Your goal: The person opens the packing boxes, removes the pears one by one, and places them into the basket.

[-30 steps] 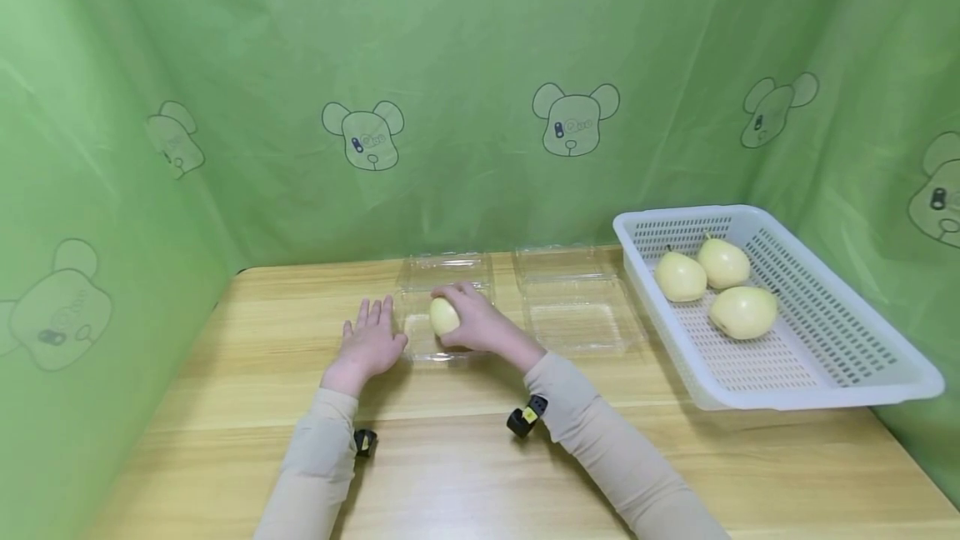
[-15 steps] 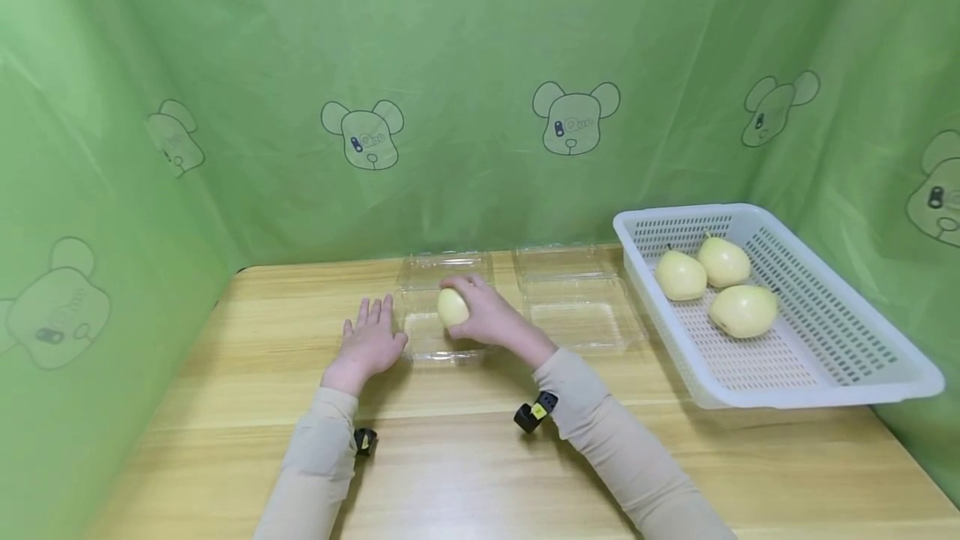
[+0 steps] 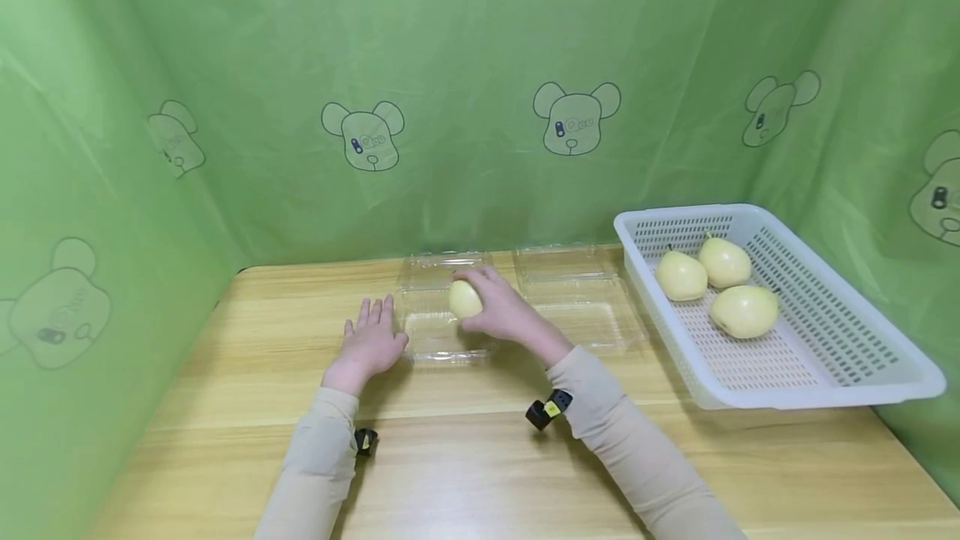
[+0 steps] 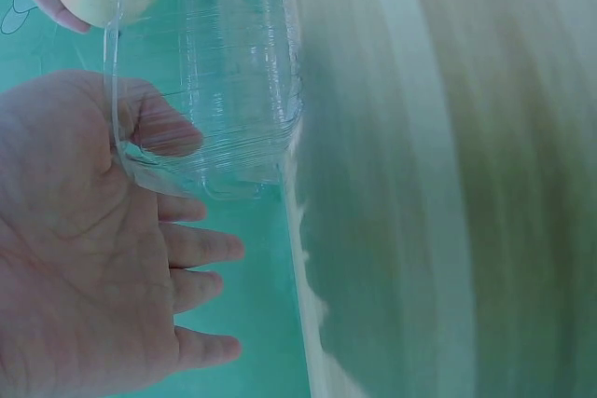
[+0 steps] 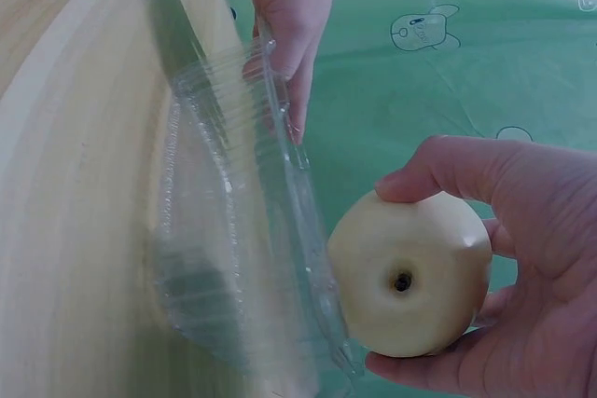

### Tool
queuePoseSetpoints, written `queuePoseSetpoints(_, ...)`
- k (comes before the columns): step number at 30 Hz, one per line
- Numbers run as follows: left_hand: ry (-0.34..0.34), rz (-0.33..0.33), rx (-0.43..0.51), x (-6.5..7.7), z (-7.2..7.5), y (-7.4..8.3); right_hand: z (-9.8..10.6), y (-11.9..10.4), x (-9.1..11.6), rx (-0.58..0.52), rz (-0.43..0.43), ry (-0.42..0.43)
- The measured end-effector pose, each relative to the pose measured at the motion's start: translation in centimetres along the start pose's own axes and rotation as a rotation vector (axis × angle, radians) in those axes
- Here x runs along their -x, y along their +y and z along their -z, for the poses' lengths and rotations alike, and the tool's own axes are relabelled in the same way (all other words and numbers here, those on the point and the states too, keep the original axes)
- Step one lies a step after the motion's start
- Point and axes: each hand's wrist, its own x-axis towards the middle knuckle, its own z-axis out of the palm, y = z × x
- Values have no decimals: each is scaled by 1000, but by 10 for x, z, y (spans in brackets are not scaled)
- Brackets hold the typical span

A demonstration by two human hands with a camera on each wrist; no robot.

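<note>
My right hand grips a pale yellow pear above the right part of the left clear plastic clamshell box. In the right wrist view the pear shows its dark-centred end to the camera, thumb on one side and fingers round the other, close by the box's rim. My left hand lies at the left side of that box with fingers spread and straight. In the left wrist view its thumb shows through the clear wall. The box's hinged lid lies folded open behind it.
A second open clamshell box stands to the right. Beyond it, a white perforated plastic basket holds three pears, one of them a pear lying on its side. Green curtains enclose the wooden table.
My right hand has moved to the right and slightly away from me with the pear, over the left box. The left hand has stayed in place.
</note>
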Motion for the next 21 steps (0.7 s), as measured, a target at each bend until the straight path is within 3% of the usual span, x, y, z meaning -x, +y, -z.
queuePoseSetpoints(21, 7, -5, 2, 0, -1, -1, 21, 6, 5, -11, -21, 29)
